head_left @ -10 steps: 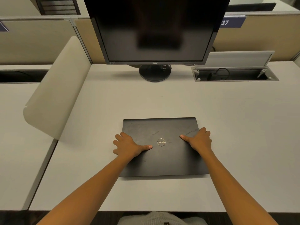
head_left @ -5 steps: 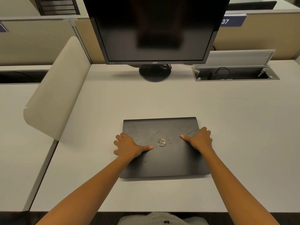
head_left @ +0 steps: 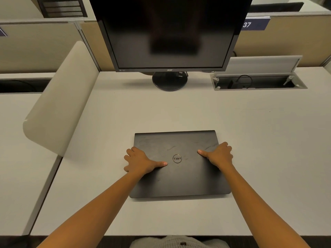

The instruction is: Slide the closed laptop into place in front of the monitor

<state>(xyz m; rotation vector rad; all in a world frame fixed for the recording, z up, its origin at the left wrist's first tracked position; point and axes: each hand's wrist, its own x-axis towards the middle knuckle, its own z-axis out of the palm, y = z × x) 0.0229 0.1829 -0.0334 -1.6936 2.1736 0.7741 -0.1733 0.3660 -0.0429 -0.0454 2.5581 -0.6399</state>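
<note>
Head view, closed laptop [head_left: 179, 176] flat on desk [head_left: 259, 140] — fingers [head_left: 129, 154] curl over both side edges

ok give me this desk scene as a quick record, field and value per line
laptop: closed laptop, black, flat on the desk, logo facing up
left hand: left hand on the lid at its left edge, fingers over the side, thumb on top
right hand: right hand on the lid at its right edge, same hold
monitor: monitor, screen dark, on a round stand at the desk's far side
gap: bare desk between laptop and stand
cable tray: cable tray, lid open, right of the stand
</note>
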